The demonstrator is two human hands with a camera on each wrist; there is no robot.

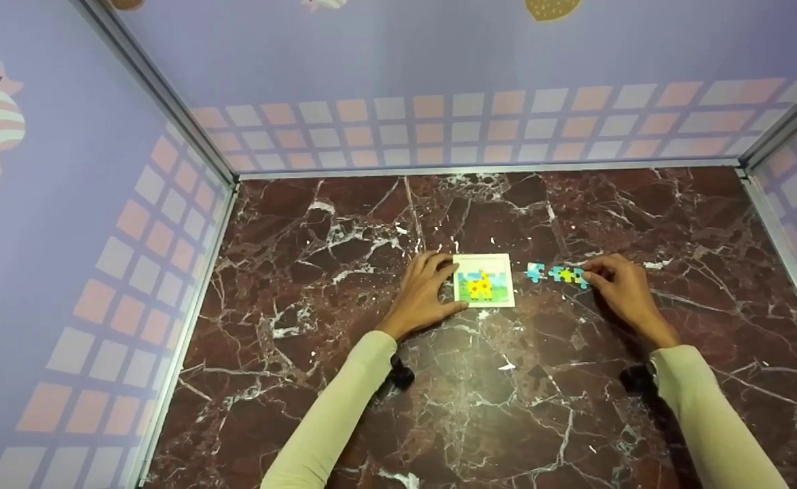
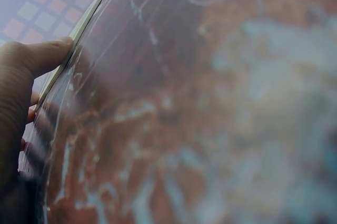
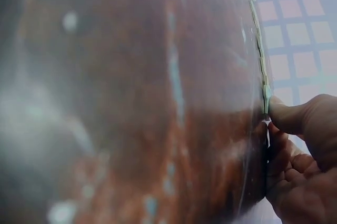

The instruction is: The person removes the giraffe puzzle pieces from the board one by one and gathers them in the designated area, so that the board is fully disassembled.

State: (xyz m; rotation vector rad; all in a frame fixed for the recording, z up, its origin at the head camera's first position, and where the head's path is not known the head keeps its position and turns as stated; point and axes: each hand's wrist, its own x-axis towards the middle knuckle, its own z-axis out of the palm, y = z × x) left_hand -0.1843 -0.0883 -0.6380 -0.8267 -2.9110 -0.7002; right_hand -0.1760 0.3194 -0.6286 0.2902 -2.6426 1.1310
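A small square jigsaw puzzle board [image 1: 481,263] with a pale frame lies flat on the table. Its lower part is filled with a yellow giraffe picture; the strip along the top is bare. My left hand [image 1: 422,293] holds the board's left side, thumb [image 2: 55,55] at the near corner and fingers toward the far one. Right of the board lies a loose blue puzzle piece [image 1: 535,272]. Beside it sit several blue, yellow and green puzzle pieces [image 1: 564,274] close together in a row. At the right end of that row, my right hand [image 1: 621,285] pinches a puzzle piece [image 1: 582,278] between thumb and fingertips.
Dark red marbled table [image 1: 480,421] with white veins and small white flecks. Purple panels with pink and white squares [image 1: 392,129] enclose its back and sides, meeting the tabletop at a pale metal edge strip [image 1: 371,172].
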